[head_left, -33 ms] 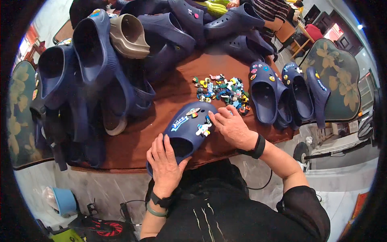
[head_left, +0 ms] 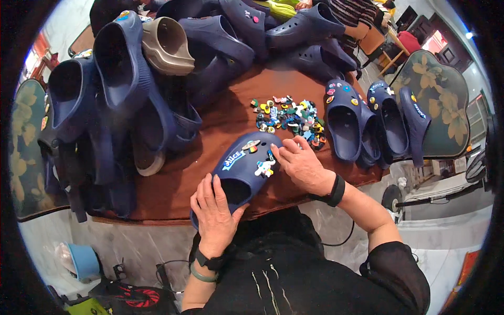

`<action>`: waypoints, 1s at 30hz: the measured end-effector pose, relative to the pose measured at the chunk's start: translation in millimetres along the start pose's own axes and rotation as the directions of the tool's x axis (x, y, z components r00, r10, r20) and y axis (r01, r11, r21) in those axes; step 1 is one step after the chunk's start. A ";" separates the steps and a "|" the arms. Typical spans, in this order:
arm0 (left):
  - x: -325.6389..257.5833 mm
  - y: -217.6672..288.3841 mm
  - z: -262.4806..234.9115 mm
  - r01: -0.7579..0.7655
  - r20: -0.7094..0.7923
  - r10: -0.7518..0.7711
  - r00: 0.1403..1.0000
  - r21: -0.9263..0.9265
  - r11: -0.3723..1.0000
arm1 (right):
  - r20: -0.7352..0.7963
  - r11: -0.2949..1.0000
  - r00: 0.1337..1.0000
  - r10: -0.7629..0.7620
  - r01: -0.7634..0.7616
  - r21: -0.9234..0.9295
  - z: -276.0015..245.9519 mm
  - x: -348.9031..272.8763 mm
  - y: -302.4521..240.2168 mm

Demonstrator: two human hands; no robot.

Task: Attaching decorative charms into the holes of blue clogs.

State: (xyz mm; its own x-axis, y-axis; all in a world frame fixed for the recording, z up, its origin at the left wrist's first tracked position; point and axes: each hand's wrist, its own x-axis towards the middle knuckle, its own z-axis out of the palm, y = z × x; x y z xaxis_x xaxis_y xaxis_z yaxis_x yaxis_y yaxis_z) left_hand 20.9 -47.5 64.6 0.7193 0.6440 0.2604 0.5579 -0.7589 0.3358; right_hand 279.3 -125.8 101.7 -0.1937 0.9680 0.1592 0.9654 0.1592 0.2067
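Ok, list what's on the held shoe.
The shoe bears a blue badge, a striped charm, a white figure and a small blue piece; anything under the right grip is hidden.

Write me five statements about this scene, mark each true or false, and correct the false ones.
1. The left hand holds the navy clog near its foot opening. True.
2. The right hand hovers over the charm pile. False: its fingers are at the navy clog's front part.
3. The charm pile lies on the brown cloth. True.
4. Every clog is navy. False: one taupe clog is present.
5. Both wrists are bare. False: each wears a black band.
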 end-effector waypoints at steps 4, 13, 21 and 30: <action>0.2 -1.6 1.4 0.008 0.008 -0.008 1.000 0.023 1.000 | 0.080 0.997 0.994 -0.069 0.070 -0.018 -5.9 15.6 3.9; 2.2 -1.0 -1.0 -0.009 -0.026 0.010 1.000 0.036 0.999 | -0.012 0.974 0.996 -0.093 0.094 0.205 2.5 19.5 23.4; -0.8 0.3 0.2 -0.009 -0.037 0.010 0.999 0.011 1.000 | -0.139 0.774 0.960 0.245 -0.107 0.624 24.6 23.8 32.9; -0.8 -1.1 1.2 0.000 -0.034 0.002 0.999 0.043 0.999 | 0.372 0.116 0.866 0.333 -0.430 0.896 41.8 25.8 24.1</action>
State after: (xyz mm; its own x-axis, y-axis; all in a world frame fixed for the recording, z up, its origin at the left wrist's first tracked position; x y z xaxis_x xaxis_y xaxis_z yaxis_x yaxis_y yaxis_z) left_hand 20.2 -47.4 63.0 0.7059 0.6455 0.2915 0.5750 -0.7626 0.2964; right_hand 304.9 -88.9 70.4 0.2192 0.9637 -0.1526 0.3516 -0.2239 -0.9090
